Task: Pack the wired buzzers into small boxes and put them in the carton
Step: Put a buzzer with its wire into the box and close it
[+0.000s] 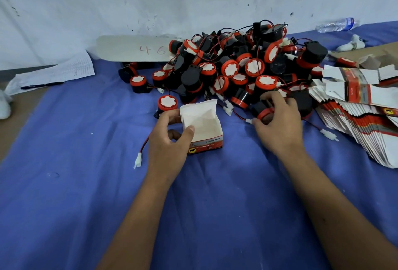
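Head view: mid-frame, left hand [170, 140] grips an open box [202, 127]; right hand [277, 121] grips a buzzer [263, 109] beside the pile [237, 65].

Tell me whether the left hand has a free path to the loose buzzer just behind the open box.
Probably not yet: the left hand holds the open small box, so it is busy. The way itself looks free, since that buzzer sits on the blue cloth just beyond its fingers, with nothing lying over it.

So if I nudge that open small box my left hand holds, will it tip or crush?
The small box looks like thin card and empty, so probably light, easy to slide and dent. Its raised flap may catch; the left hand steadies it.
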{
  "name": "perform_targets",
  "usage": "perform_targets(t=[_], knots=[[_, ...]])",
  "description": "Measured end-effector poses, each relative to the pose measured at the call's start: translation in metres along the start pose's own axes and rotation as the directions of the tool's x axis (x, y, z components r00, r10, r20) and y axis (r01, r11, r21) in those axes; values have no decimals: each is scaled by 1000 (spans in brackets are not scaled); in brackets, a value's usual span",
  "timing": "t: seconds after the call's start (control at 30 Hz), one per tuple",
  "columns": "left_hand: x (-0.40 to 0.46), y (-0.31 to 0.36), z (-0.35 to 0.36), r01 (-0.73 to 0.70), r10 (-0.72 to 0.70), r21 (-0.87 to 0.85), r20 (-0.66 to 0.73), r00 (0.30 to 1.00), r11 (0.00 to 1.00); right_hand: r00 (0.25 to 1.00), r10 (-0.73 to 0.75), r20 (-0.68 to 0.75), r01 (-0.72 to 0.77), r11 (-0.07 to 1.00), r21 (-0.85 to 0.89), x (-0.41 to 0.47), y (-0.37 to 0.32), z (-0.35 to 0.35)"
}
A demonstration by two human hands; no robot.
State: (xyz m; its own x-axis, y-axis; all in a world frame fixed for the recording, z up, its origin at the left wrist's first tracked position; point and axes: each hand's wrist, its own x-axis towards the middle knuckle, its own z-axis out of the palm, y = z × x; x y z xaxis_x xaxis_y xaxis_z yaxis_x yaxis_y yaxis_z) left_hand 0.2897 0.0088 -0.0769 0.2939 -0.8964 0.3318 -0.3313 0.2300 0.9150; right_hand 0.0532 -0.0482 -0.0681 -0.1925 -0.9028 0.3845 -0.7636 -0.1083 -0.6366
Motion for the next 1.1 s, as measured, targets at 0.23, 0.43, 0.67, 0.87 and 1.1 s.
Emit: perform_targets(t=[0.23,0.43,0.67,0.87,1.1], knots=[[-3,5,3,-49,51,31,-75,996,998,931,-365,-25,331,812,480,-19,-34,0],[-5,7,7,-71,73,38,-58,996,997,780,-618,-103,603,696,390,-35,-49,11],[-4,5,6,-67,67,10,-55,996,998,736,-672,-81,668,704,240,-42,-59,17],[-4,5,6,-83,83,7,-27,996,997,720,-694,28,691,720,61,-38,-57,16],[-4,9,4,-101,101,23,4,995,995,755,-653,61,641,754,142,-38,-57,14]])
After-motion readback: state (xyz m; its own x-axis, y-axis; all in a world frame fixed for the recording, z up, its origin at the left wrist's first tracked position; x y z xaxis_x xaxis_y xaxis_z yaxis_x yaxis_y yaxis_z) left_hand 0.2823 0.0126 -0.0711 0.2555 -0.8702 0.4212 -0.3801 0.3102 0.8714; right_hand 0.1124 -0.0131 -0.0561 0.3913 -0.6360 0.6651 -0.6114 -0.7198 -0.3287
